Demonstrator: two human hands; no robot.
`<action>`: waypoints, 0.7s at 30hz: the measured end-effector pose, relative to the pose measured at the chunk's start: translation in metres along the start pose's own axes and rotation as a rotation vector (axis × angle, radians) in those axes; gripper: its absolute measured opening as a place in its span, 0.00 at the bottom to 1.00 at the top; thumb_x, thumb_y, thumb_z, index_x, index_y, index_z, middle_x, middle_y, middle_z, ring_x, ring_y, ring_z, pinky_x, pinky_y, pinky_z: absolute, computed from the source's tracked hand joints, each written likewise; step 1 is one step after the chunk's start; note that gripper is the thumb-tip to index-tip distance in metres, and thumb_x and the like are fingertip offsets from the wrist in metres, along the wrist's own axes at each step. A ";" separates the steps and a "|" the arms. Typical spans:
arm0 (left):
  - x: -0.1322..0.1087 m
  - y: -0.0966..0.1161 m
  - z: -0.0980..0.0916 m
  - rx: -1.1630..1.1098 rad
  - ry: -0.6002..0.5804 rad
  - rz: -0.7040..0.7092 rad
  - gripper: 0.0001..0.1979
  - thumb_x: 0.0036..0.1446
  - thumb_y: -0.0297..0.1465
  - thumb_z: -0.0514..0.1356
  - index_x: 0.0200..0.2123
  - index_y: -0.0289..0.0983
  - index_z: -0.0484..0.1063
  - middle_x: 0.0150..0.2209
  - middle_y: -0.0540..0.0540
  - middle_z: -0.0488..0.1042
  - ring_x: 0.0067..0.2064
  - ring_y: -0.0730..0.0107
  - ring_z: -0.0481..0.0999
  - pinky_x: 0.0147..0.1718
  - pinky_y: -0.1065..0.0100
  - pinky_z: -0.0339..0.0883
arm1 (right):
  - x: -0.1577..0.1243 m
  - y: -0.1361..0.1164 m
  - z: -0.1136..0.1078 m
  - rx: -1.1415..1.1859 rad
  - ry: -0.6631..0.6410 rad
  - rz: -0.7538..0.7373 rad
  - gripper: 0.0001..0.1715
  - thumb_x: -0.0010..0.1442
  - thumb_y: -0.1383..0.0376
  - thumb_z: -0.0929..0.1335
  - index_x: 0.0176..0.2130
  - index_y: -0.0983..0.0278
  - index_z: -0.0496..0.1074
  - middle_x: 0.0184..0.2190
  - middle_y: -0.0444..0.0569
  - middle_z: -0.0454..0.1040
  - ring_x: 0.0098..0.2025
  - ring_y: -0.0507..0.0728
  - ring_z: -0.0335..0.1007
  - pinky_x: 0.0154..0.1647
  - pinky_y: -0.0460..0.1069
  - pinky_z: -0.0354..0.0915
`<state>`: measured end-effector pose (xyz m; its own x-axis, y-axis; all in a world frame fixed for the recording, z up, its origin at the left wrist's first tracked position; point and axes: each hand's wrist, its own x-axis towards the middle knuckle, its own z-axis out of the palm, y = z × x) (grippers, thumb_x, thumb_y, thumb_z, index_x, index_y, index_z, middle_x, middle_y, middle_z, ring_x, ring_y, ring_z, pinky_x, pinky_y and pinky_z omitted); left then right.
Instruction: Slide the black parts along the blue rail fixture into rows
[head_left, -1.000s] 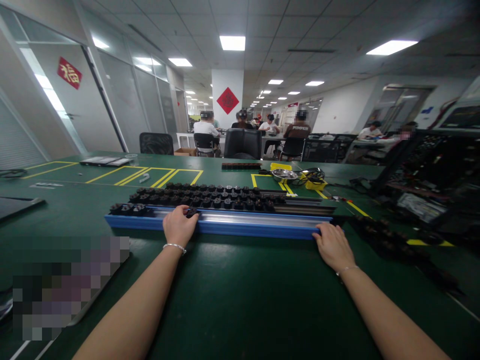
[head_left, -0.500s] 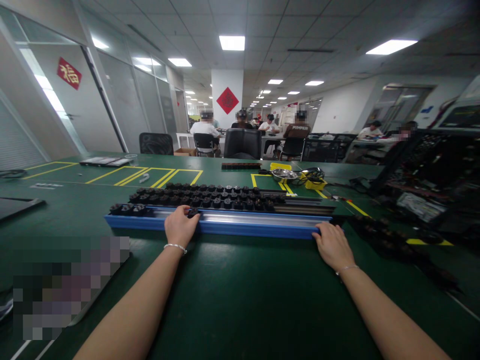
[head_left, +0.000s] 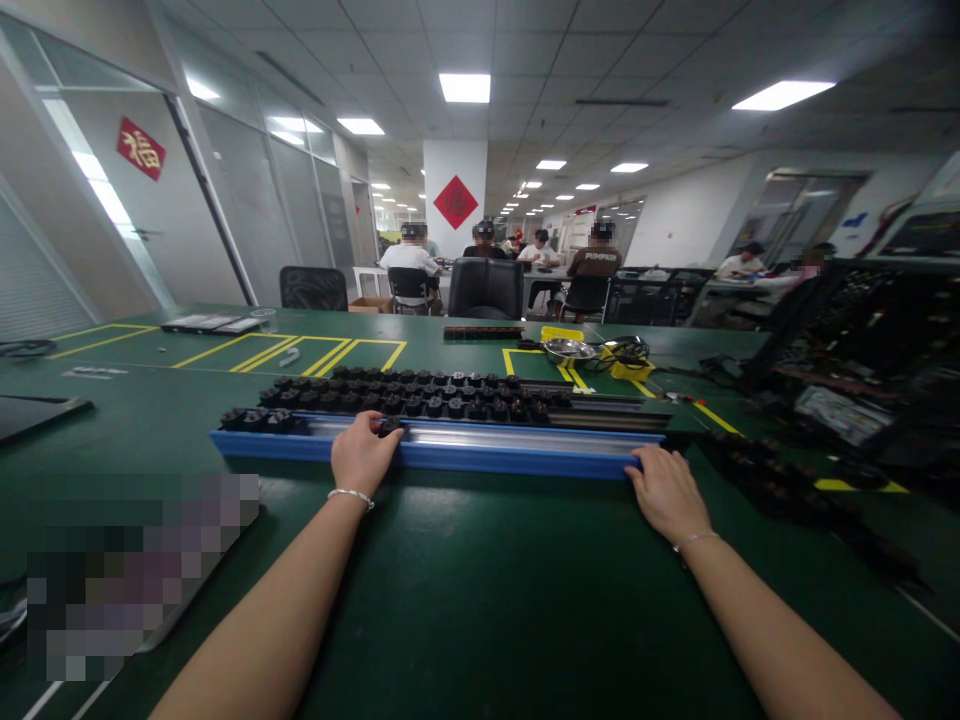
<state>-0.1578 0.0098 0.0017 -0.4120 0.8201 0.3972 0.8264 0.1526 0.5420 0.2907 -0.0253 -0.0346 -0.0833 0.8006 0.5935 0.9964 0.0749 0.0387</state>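
A long blue rail with a silver channel (head_left: 517, 445) lies across the green table in front of me. My left hand (head_left: 362, 455) rests on its front edge, fingers curled over a small black part (head_left: 388, 427) sitting in the channel. My right hand (head_left: 664, 490) grips the rail's right end with closed fingers. A few black parts (head_left: 255, 418) sit at the rail's left end. Behind the rail, rows of black knob-like parts (head_left: 405, 392) fill dark rails.
A metal bowl (head_left: 568, 348) and yellow bins (head_left: 628, 366) stand behind the rails. Dark racks and black parts (head_left: 780, 485) crowd the right side. A blurred flat object (head_left: 135, 570) lies at the near left. Black chairs (head_left: 485, 288) and seated people are beyond the table.
My left hand has shifted slightly to the right along the rail with the black part. The right hand has stayed at the rail's end.
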 end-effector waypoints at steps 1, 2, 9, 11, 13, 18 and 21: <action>0.000 0.001 0.000 -0.002 -0.001 0.000 0.21 0.47 0.44 0.60 0.43 0.41 0.68 0.39 0.45 0.78 0.42 0.58 0.75 0.42 0.62 0.64 | 0.000 0.000 0.000 -0.003 0.000 -0.003 0.15 0.60 0.61 0.57 0.40 0.65 0.66 0.42 0.56 0.71 0.47 0.61 0.65 0.55 0.61 0.55; -0.001 0.002 -0.001 -0.002 -0.001 0.001 0.21 0.47 0.44 0.60 0.43 0.41 0.69 0.39 0.45 0.78 0.42 0.58 0.75 0.41 0.62 0.64 | 0.000 0.000 0.000 -0.007 -0.002 -0.005 0.15 0.60 0.61 0.57 0.40 0.65 0.66 0.41 0.56 0.71 0.47 0.61 0.65 0.55 0.61 0.55; -0.002 0.003 0.000 -0.018 -0.014 0.018 0.21 0.48 0.45 0.60 0.43 0.41 0.68 0.38 0.46 0.77 0.42 0.59 0.76 0.40 0.64 0.65 | 0.000 0.001 0.001 -0.016 0.004 -0.010 0.15 0.60 0.61 0.57 0.40 0.65 0.66 0.42 0.56 0.71 0.47 0.61 0.65 0.55 0.61 0.55; -0.003 0.003 0.001 -0.025 -0.019 0.025 0.20 0.48 0.45 0.60 0.42 0.42 0.68 0.38 0.46 0.77 0.41 0.60 0.76 0.39 0.65 0.65 | 0.000 0.001 0.001 -0.004 0.004 -0.006 0.15 0.60 0.61 0.57 0.41 0.65 0.66 0.42 0.56 0.71 0.47 0.61 0.65 0.55 0.61 0.55; -0.003 0.003 0.002 -0.026 -0.026 0.026 0.20 0.48 0.45 0.60 0.42 0.42 0.68 0.38 0.47 0.77 0.41 0.61 0.76 0.38 0.65 0.65 | 0.000 0.000 0.001 0.008 0.003 -0.001 0.14 0.60 0.61 0.57 0.41 0.64 0.66 0.42 0.56 0.71 0.47 0.61 0.65 0.55 0.61 0.55; -0.005 0.006 0.001 -0.033 -0.047 0.014 0.19 0.48 0.45 0.60 0.42 0.43 0.68 0.38 0.48 0.77 0.41 0.61 0.76 0.38 0.65 0.65 | 0.000 0.001 0.000 0.015 0.000 0.001 0.14 0.60 0.61 0.57 0.40 0.64 0.66 0.41 0.56 0.71 0.47 0.61 0.65 0.55 0.62 0.54; -0.006 0.009 0.000 -0.037 -0.053 0.019 0.19 0.48 0.45 0.60 0.42 0.42 0.68 0.38 0.48 0.77 0.42 0.61 0.76 0.38 0.66 0.65 | 0.000 0.001 0.001 0.009 -0.005 0.002 0.14 0.60 0.61 0.57 0.40 0.64 0.66 0.42 0.56 0.71 0.48 0.62 0.65 0.55 0.62 0.54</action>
<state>-0.1482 0.0066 0.0039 -0.3749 0.8507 0.3686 0.8187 0.1173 0.5621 0.2916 -0.0248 -0.0351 -0.0816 0.8036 0.5896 0.9964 0.0789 0.0304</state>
